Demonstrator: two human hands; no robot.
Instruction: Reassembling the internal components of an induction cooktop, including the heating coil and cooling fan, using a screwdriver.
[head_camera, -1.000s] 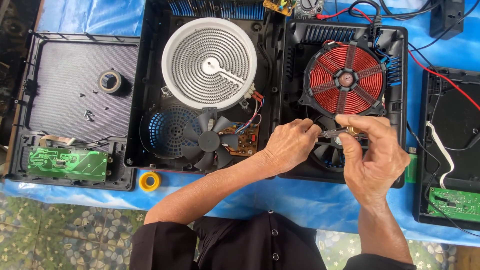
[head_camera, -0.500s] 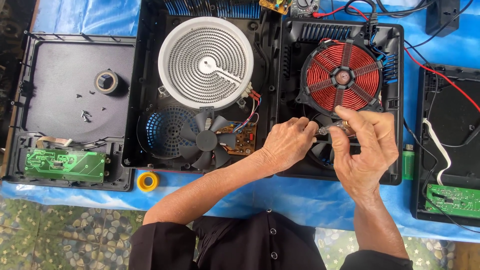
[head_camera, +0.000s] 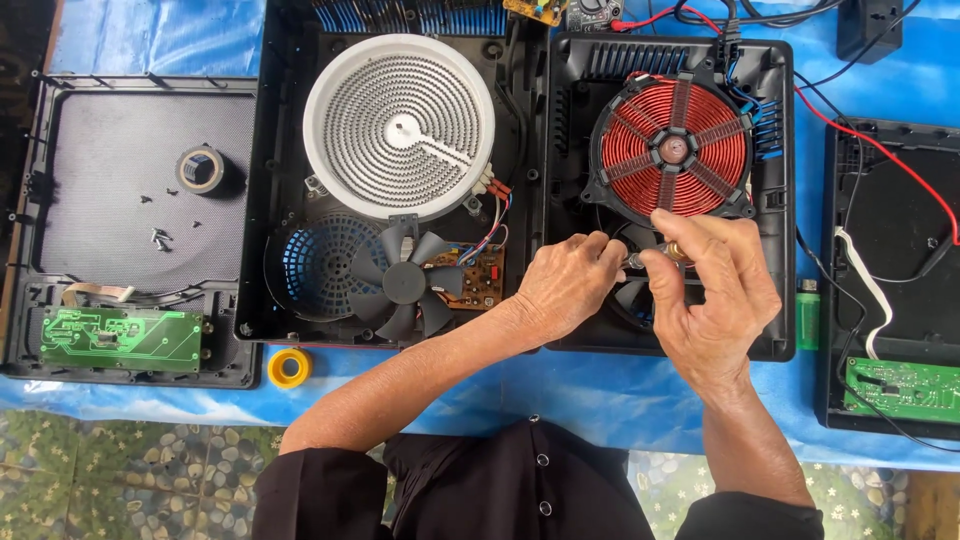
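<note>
Fingers of my left hand (head_camera: 565, 290) and right hand (head_camera: 715, 300) pinch a small metal part (head_camera: 655, 258) between them, both closed on it, over the right-hand black cooker housing (head_camera: 775, 200), just below its red copper coil (head_camera: 675, 150). Black fan (head_camera: 405, 283) sits left of my left hand.

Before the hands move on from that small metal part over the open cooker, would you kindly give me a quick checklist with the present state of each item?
1. Small metal part pinched by the left hand and right hand: ok.
2. Part fully visible: not ok, fingers hide most of it.
3. Copper coil seated in the right housing: ok.
4. Fan beneath the hands free of wires: cannot tell.
5. Loose screws kept together on the left cover: ok.
</note>
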